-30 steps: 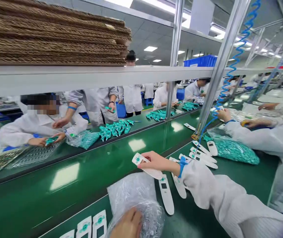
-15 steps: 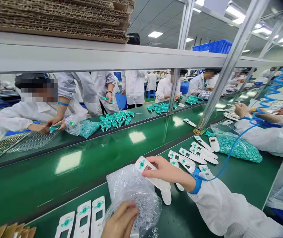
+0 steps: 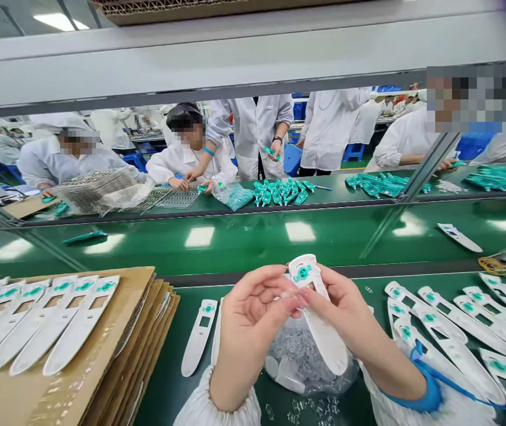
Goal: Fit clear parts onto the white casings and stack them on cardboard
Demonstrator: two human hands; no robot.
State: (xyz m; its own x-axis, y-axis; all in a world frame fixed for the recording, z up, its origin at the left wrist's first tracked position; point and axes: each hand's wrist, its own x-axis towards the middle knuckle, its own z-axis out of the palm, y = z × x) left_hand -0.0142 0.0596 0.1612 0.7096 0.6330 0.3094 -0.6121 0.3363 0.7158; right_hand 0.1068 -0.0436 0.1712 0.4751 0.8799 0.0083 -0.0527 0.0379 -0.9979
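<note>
My right hand (image 3: 346, 313) holds a long white plastic shell (image 3: 319, 313) with a teal button near its top, tilted upright in front of me. My left hand (image 3: 248, 322) has its fingers pinched against the side of the same shell, near the upper part. Below both hands lies a clear plastic bag (image 3: 299, 361) full of small transparent parts. A blue wrist strap (image 3: 425, 390) circles my right wrist. More white shells lie to the right (image 3: 457, 322) and one just left of my hands (image 3: 198, 337).
A stack of cardboard sheets (image 3: 129, 337) at the left carries a row of white shells (image 3: 40, 322). Beyond runs a green conveyor belt (image 3: 244, 239). People in white coats work across it with teal parts (image 3: 282, 192) and trays (image 3: 97, 189). A shelf beam (image 3: 235, 65) spans overhead.
The view swung left and down. My right hand brought the white shell in front of me, and my left hand left the plastic bag and came up to pinch the shell.
</note>
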